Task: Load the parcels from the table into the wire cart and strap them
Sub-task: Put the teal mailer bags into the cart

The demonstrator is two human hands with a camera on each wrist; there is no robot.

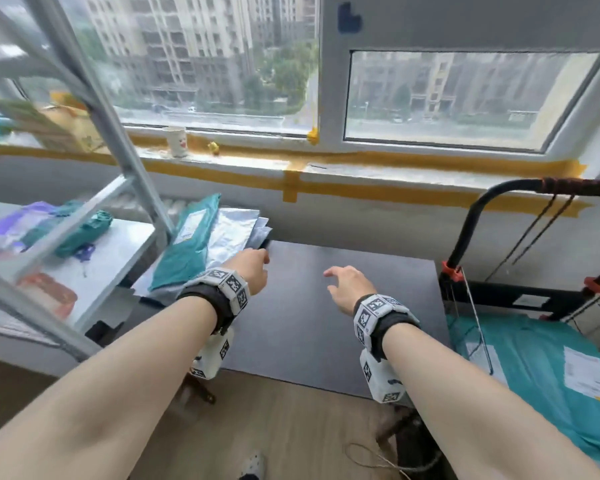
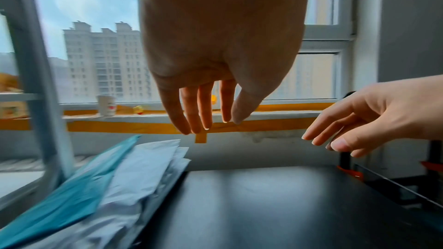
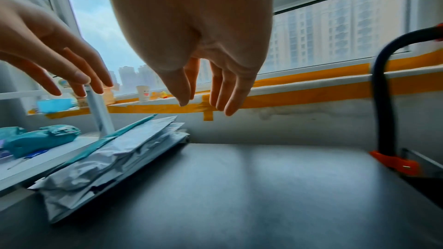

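Left hand [image 1: 253, 268] and right hand [image 1: 349, 287], both empty, fingers loosely spread | slack, slippery teal-and-silver plastic mailer stack [image 1: 201, 244] at 10 o'clock | likely light; grip the edges.

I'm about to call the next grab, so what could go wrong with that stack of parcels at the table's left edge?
1. The stack of parcels overhangs the dark table's left edge and leans on the shelf; lifting only the teal parcel may tip the silver ones off.
2. Both the left hand and right hand hover open, with no grip yet on slick mailers.
3. The wire cart already holds a teal parcel; its loose strap could snag.
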